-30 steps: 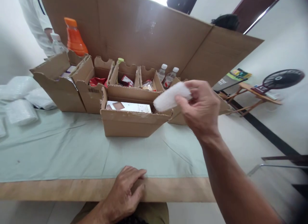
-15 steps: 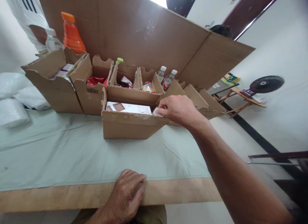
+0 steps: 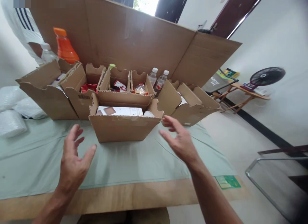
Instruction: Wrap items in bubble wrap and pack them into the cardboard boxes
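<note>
In front of me a cardboard box [image 3: 125, 129] stands on the pale green cloth [image 3: 125, 163]. It holds a white carton [image 3: 122, 111] with a brown picture on it, and a small whitish item [image 3: 148, 114] at its right end that I cannot make out. My left hand [image 3: 76, 156] is open in the air, left of the box, thumb and fingers apart. On the other side my right hand [image 3: 178, 138] is open too, its fingertips close to the box's right corner; whether they touch it I cannot tell. Neither hand holds anything.
Behind stand cardboard bins [image 3: 48, 99] with packets, and more bins [image 3: 185, 102] at right. A tall cardboard panel [image 3: 134, 38] rises behind them. Bottles include an orange one [image 3: 66, 49]. Bubble-wrapped packs [image 3: 12, 123] lie left. A fan [image 3: 267, 76] stands beyond the table. Someone's white sleeve [image 3: 21, 28] shows.
My right hand has let go of the small whitish item in the box and moved out to the box's right corner. My left hand has risen from the table edge to the box's left side and opened.
</note>
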Demonstrator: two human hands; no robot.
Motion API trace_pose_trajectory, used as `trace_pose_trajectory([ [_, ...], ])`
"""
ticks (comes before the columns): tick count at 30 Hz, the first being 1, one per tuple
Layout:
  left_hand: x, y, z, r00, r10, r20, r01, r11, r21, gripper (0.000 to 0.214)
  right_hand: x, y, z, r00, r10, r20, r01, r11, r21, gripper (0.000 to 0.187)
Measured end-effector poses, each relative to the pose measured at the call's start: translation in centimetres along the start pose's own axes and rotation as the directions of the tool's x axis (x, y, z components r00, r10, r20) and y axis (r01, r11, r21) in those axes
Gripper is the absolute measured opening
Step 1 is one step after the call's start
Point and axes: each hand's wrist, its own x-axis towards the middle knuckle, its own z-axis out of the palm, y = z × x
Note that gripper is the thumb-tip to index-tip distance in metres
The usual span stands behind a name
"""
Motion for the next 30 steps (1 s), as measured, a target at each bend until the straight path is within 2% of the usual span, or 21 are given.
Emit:
trace_pose_trajectory([
  [1, 1.2, 0.0, 0.3, 1.000, -0.002, 0.011, 0.003, 0.999, -0.034, 0.084, -0.3, 0.3, 1.5, 0.999, 0.006, 0.046, -0.009, 0.998, 0.060, 0.050],
  [3, 2.5, 0.3, 1.2, 0.994, -0.021, 0.107, 0.031, 0.995, -0.091, 0.083, -0.5, 0.4, 4.2, 0.994, 0.010, 0.106, -0.027, 0.987, 0.158, 0.056],
  [5, 2.2, 1.0, 2.3, 0.980, -0.030, 0.198, 0.053, 0.992, -0.112, 0.077, -0.8, 0.1, 5.4, 0.996, 0.012, 0.093, -0.032, 0.977, 0.212, 0.056],
  [7, 0.3, 1.9, 3.4, 0.971, 0.003, 0.238, 0.024, 0.993, -0.113, 0.072, -2.1, 0.1, 4.7, 1.000, 0.021, 0.015, -0.024, 0.978, 0.207, 0.054],
  [10, -4.8, 3.1, 4.5, 0.948, 0.083, 0.308, -0.057, 0.994, -0.092, 0.070, -6.7, 1.1, 1.4, 0.987, 0.071, -0.146, -0.056, 0.993, 0.101, 0.045],
  [12, -8.5, 3.6, 4.6, 0.912, 0.115, 0.393, -0.091, 0.993, -0.080, 0.071, -10.7, 1.7, -0.6, 0.955, 0.143, -0.261, -0.145, 0.989, 0.012, 0.037],
  [14, -10.9, 3.7, 3.9, 0.900, 0.074, 0.429, -0.057, 0.997, -0.052, 0.069, -13.9, 1.3, -1.3, 0.914, 0.216, -0.345, -0.236, 0.972, -0.017, 0.032],
  [16, -11.0, 3.8, 2.7, 0.926, -0.024, 0.376, 0.032, 0.999, -0.016, 0.066, -15.0, 0.0, -0.4, 0.911, 0.252, -0.327, -0.261, 0.965, 0.017, 0.035],
  [18, -9.0, 4.2, 1.8, 0.961, -0.073, 0.267, 0.084, 0.996, -0.026, 0.067, -13.8, -1.6, 1.1, 0.947, 0.224, -0.228, -0.210, 0.974, 0.086, 0.045],
  [20, -6.3, 5.2, 1.9, 0.982, -0.011, 0.190, 0.029, 0.995, -0.092, 0.073, -11.4, -2.6, 1.9, 0.970, 0.169, -0.172, -0.143, 0.978, 0.154, 0.053],
  [22, -4.9, 6.4, 2.9, 0.983, 0.073, 0.170, -0.050, 0.989, -0.137, 0.077, -9.8, -2.6, 1.6, 0.964, 0.157, -0.216, -0.117, 0.976, 0.186, 0.051],
  [23, -4.9, 6.9, 3.5, 0.975, 0.106, 0.194, -0.080, 0.987, -0.139, 0.077, -9.8, -2.2, 1.0, 0.949, 0.176, -0.260, -0.130, 0.974, 0.183, 0.048],
  [25, -6.6, 7.1, 4.6, 0.947, 0.155, 0.283, -0.128, 0.986, -0.111, 0.076, -11.2, -0.9, -0.5, 0.904, 0.241, -0.354, -0.198, 0.968, 0.153, 0.041],
  [27, -9.4, 6.3, 5.1, 0.907, 0.190, 0.375, -0.182, 0.982, -0.058, 0.079, -13.5, 0.6, -1.8, 0.861, 0.303, -0.408, -0.279, 0.953, 0.119, 0.038],
  [28, -10.7, 5.8, 5.1, 0.894, 0.193, 0.405, -0.199, 0.980, -0.027, 0.082, -14.4, 1.2, -2.2, 0.855, 0.325, -0.405, -0.307, 0.945, 0.112, 0.038],
  [30, -12.8, 4.9, 4.7, 0.886, 0.167, 0.433, -0.202, 0.979, 0.036, 0.085, -15.3, 2.4, -2.2, 0.872, 0.346, -0.347, -0.314, 0.938, 0.146, 0.040],
])
